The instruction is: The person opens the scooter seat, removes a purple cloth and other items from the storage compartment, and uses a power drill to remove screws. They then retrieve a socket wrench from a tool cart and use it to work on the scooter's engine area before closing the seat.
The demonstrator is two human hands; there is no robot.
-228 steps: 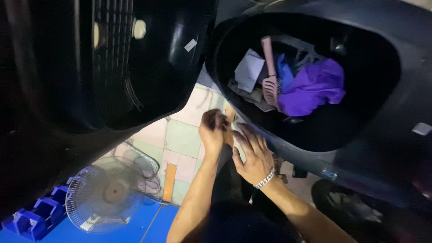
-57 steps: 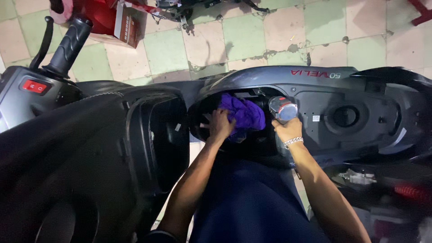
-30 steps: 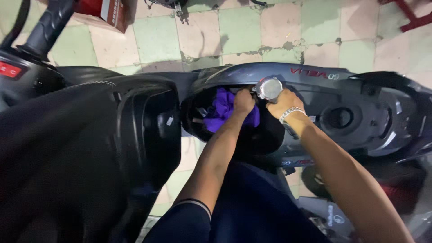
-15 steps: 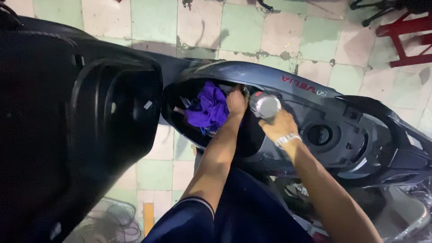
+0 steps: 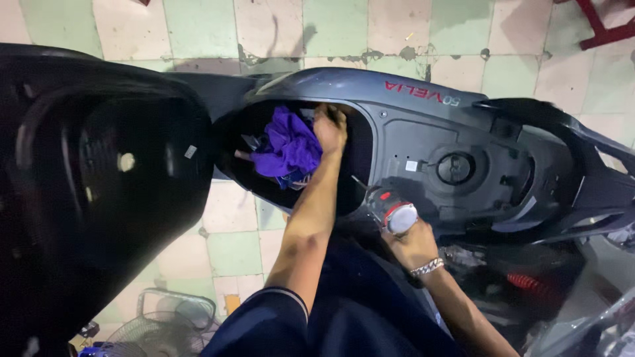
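Right hand (image 5: 415,246) pulled back from far rim of storage bay to near edge of scooter body, now well apart from left hand; it grips small grey flashlight (image 5: 399,215) with red ring, lens facing up. Left hand (image 5: 329,127) unchanged in place: reaching into open under-seat compartment (image 5: 360,165), fingers curled at far rim, just right of purple cloth (image 5: 288,145); whether it grips anything, cannot tell. Raised seat (image 5: 99,172) at left. Fuel cap (image 5: 455,168) right of compartment. Fan (image 5: 155,330) on tiled floor, near left.
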